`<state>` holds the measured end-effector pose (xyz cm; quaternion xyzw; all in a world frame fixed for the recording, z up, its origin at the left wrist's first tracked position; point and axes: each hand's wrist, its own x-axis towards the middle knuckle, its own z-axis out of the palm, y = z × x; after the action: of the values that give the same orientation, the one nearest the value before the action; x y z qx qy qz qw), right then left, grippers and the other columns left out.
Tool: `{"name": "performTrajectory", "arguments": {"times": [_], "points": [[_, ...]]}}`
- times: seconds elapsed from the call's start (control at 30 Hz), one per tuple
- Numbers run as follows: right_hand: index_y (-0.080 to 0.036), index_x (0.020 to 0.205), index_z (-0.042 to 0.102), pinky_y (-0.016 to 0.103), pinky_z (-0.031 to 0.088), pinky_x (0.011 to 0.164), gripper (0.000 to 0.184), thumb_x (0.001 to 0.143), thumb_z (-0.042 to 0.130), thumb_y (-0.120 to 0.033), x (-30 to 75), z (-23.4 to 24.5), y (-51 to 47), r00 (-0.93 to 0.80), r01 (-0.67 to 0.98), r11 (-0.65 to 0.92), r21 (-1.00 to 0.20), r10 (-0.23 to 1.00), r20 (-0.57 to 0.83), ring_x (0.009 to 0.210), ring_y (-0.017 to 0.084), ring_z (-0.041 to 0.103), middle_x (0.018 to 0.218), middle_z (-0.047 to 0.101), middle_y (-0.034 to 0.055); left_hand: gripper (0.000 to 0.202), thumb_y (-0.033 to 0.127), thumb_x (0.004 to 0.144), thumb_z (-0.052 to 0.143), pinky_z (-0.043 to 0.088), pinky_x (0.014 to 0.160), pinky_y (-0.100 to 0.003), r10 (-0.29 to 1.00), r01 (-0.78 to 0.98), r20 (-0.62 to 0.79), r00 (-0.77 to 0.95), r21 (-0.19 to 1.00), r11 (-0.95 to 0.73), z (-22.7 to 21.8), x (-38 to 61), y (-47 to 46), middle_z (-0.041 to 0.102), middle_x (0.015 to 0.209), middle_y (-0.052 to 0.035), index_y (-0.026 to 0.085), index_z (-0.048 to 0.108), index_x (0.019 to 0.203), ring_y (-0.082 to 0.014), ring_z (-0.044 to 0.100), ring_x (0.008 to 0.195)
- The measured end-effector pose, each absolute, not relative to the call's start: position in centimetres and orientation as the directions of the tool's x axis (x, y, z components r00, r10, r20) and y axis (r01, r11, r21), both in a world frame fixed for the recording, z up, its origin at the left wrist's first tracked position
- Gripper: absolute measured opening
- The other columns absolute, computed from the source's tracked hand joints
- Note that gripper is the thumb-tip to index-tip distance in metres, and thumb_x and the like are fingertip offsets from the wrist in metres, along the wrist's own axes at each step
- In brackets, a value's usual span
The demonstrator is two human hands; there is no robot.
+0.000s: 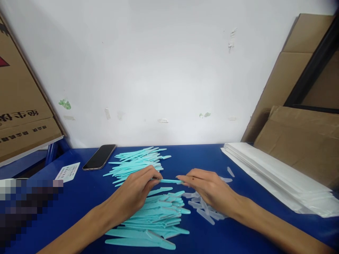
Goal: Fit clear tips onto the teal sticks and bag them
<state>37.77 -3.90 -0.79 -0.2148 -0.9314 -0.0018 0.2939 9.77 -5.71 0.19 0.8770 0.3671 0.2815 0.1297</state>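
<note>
A turquoise eyebrow razor (169, 181) is stretched level between my two hands, above the blue table. My left hand (139, 185) pinches its left end between thumb and fingers. At its other end, the fingertips of my right hand (208, 185) are closed on it; whether they also hold a clear cap is hidden. Behind my left hand lies a pile of turquoise eyebrow razors (140, 162). A second pile of eyebrow razors (161, 213) is nearer, between my forearms. Small translucent blade caps (205, 211) are scattered under and beside my right hand.
A phone (100, 157) and a white printed card (67, 172) lie at the left on the blue table (196, 158). White plastic bags (278, 180) are stacked at the right. Cardboard boxes (23, 81) stand left, with more cardboard (302, 137) right. A wall closes the back.
</note>
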Motion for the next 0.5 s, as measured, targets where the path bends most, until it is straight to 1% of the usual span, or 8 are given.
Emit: {"name": "performTrajectory", "arguments": {"times": [0.17,0.27,0.3,0.37,0.43,0.5], "points": [[-0.016,0.134,0.06,0.026,0.055,0.064,0.041,0.101,0.038,-0.005,37.8,-0.9,-4.1,-0.693,0.362,0.924,-0.123,0.355,0.627,0.078,0.016,0.065,0.095,0.071,0.0101,0.022,0.016,0.106,0.037,0.039,0.063,-0.025,0.713,0.564,0.43,0.553,0.437,-0.701,0.0,9.9,-6.0,0.061,0.093,-0.0013,0.023,0.058,0.107,-0.0139,0.052,0.071],[-0.017,0.137,0.058,0.025,0.055,0.064,0.041,0.102,0.038,-0.007,37.6,-0.8,-4.1,-0.697,0.374,0.921,-0.112,0.358,0.622,0.078,0.016,0.065,0.095,0.072,0.0096,0.026,0.017,0.107,0.037,0.041,0.062,-0.024,0.704,0.571,0.421,0.572,0.412,-0.71,0.2,9.8,-5.9,0.063,0.095,-0.0018,0.025,0.06,0.117,-0.0133,0.056,0.07],[-0.017,0.137,0.058,0.025,0.055,0.064,0.039,0.103,0.039,-0.009,37.5,-0.7,-4.1,-0.704,0.386,0.917,-0.105,0.366,0.609,0.077,0.016,0.065,0.095,0.072,0.0093,0.027,0.018,0.107,0.037,0.042,0.063,-0.025,0.696,0.577,0.422,0.581,0.389,-0.718,0.3,9.7,-5.7,0.064,0.097,-0.0021,0.025,0.06,0.12,-0.0136,0.058,0.072],[-0.018,0.136,0.058,0.026,0.056,0.065,0.034,0.105,0.042,-0.017,37.3,-0.5,-4.1,-0.705,0.431,0.897,-0.098,0.403,0.584,0.078,0.016,0.067,0.096,0.073,0.0085,0.027,0.019,0.107,0.038,0.044,0.072,-0.027,0.675,0.608,0.452,0.583,0.308,-0.731,0.5,9.4,-5.3,0.066,0.1,-0.0024,0.026,0.061,0.12,-0.0154,0.062,0.079],[-0.02,0.135,0.058,0.03,0.057,0.072,0.032,0.106,0.047,-0.025,37.2,-0.1,-3.9,-0.683,0.495,0.862,-0.111,0.464,0.564,0.088,0.018,0.07,0.105,0.074,0.0087,0.026,0.021,0.107,0.04,0.043,0.082,-0.033,0.657,0.668,0.504,0.56,0.194,-0.718,0.8,8.8,-4.7,0.069,0.1,-0.0029,0.024,0.064,0.115,-0.0189,0.063,0.088],[-0.021,0.133,0.059,0.033,0.057,0.082,0.03,0.105,0.049,-0.029,37.5,0.2,-3.7,-0.644,0.557,0.819,-0.137,0.531,0.551,0.1,0.02,0.069,0.116,0.072,0.0082,0.025,0.024,0.106,0.041,0.041,0.085,-0.037,0.659,0.743,0.542,0.521,0.091,-0.663,1.1,7.8,-3.8,0.071,0.1,-0.0039,0.023,0.066,0.11,-0.0225,0.063,0.091]]}}
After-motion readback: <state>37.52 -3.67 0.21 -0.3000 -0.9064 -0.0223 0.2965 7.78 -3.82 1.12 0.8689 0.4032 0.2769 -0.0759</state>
